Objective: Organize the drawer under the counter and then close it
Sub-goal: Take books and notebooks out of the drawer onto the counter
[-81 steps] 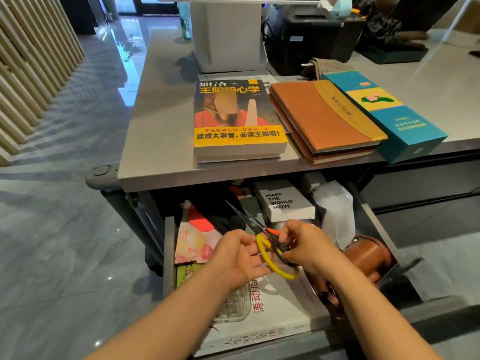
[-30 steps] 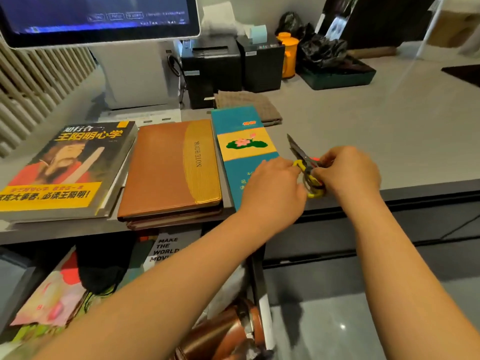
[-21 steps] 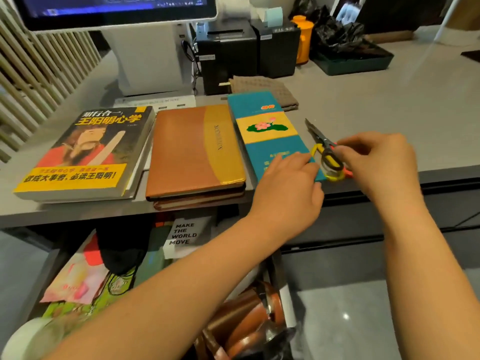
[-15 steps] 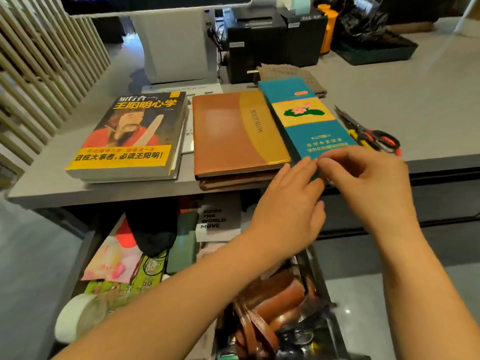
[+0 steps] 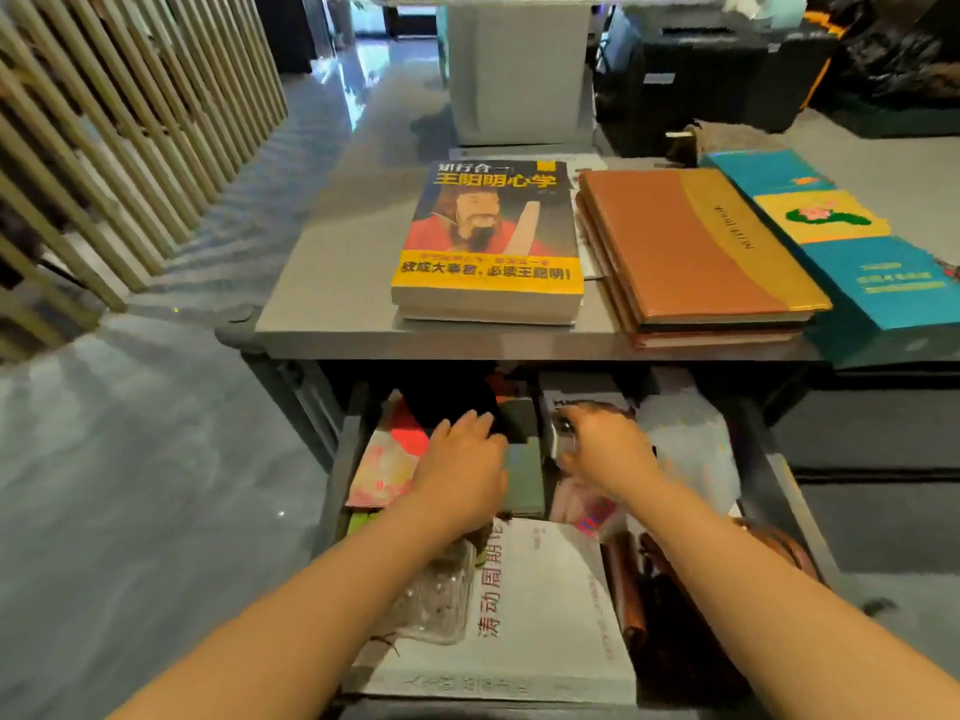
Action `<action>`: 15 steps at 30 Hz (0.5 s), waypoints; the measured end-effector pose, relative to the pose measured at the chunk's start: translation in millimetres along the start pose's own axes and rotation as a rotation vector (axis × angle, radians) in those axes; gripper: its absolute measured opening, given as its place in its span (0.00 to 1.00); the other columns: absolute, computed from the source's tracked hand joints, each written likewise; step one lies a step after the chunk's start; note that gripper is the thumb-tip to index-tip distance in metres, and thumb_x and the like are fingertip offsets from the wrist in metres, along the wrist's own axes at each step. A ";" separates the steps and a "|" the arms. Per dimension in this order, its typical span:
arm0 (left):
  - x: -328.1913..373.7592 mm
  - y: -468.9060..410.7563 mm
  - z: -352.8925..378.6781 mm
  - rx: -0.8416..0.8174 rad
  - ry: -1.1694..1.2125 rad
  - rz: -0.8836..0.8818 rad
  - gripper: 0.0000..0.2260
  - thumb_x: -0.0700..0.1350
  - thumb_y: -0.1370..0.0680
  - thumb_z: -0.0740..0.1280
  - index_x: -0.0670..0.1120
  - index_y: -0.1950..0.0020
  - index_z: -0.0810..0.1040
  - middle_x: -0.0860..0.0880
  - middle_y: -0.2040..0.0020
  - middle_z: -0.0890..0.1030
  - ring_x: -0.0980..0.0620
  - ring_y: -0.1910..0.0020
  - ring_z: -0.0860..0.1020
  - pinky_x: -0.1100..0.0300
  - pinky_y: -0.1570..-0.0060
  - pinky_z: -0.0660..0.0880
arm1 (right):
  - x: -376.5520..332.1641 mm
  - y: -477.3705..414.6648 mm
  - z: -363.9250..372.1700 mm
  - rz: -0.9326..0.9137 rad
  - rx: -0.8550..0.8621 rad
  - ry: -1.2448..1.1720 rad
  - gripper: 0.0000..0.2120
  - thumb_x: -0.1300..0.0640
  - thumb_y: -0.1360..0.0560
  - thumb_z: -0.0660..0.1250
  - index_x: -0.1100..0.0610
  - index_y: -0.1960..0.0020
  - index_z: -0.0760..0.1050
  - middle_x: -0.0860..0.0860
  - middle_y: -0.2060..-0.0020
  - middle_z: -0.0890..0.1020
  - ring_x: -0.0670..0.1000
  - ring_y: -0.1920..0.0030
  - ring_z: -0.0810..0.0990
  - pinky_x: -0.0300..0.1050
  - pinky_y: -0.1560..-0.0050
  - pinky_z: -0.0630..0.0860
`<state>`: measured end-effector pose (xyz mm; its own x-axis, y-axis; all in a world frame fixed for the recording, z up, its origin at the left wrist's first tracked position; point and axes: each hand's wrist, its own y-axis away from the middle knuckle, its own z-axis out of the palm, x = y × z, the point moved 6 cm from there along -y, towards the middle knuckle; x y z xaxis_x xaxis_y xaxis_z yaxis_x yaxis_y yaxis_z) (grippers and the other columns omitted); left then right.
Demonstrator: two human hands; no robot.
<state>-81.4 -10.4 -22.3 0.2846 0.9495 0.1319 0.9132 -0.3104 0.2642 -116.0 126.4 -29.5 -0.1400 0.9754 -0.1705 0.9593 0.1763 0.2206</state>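
Head, left hand [image 5: 462, 470], right hand [image 5: 602, 452], into drawer [image 5: 334, 491]

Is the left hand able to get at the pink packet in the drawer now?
Probably yes: the pink packet lies mostly uncovered in the drawer, just beside the left hand, with nothing between them.

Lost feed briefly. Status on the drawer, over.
Left grip open, at black cloth. Right grip at a blurred item, hold unclear. Drawer open, cluttered; white book lies in front.
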 end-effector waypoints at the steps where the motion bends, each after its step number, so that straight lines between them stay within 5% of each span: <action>1: -12.5 0.2 3.5 -0.008 0.013 -0.035 0.23 0.48 0.20 0.59 0.47 0.26 0.61 0.45 0.23 0.54 0.45 0.24 0.50 0.49 0.27 0.49 | -7.6 -4.5 5.3 -0.027 0.005 0.008 0.23 0.54 0.26 0.65 0.56 0.32 0.67 0.56 0.37 0.74 0.57 0.36 0.70 0.48 0.41 0.69; 5: -52.2 3.8 13.9 -0.041 0.109 -0.175 0.30 0.48 0.22 0.63 0.47 0.24 0.53 0.44 0.23 0.51 0.42 0.24 0.51 0.48 0.27 0.54 | -43.9 -16.8 25.4 -0.098 -0.004 -0.291 0.26 0.54 0.27 0.68 0.55 0.30 0.66 0.54 0.34 0.72 0.55 0.34 0.70 0.46 0.37 0.69; 9: -71.9 16.8 23.9 -0.065 0.426 -0.288 0.29 0.43 0.24 0.66 0.46 0.28 0.55 0.41 0.32 0.67 0.42 0.36 0.70 0.50 0.39 0.71 | -62.2 -31.2 45.8 0.035 -0.075 -0.587 0.34 0.45 0.29 0.70 0.56 0.29 0.63 0.55 0.34 0.73 0.55 0.35 0.72 0.45 0.40 0.70; 12: -73.3 26.7 30.1 -0.077 0.552 -0.278 0.26 0.42 0.25 0.68 0.50 0.34 0.57 0.43 0.37 0.70 0.41 0.46 0.75 0.46 0.45 0.75 | -68.8 -36.6 58.5 0.053 -0.121 -0.383 0.36 0.44 0.31 0.72 0.54 0.28 0.62 0.59 0.35 0.71 0.59 0.34 0.69 0.49 0.38 0.70; 15: -64.3 31.1 29.8 -0.091 0.619 -0.163 0.26 0.48 0.25 0.68 0.51 0.33 0.57 0.47 0.32 0.68 0.45 0.42 0.74 0.51 0.42 0.72 | -74.3 -34.5 56.0 -0.009 -0.123 -0.309 0.32 0.49 0.30 0.72 0.55 0.30 0.64 0.58 0.36 0.69 0.58 0.34 0.67 0.49 0.37 0.68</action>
<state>-62.6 -79.7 -51.1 -0.1017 0.7918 0.6022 0.8942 -0.1926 0.4042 -124.9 40.4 -78.2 -0.0495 0.8906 -0.4520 0.9191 0.2178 0.3285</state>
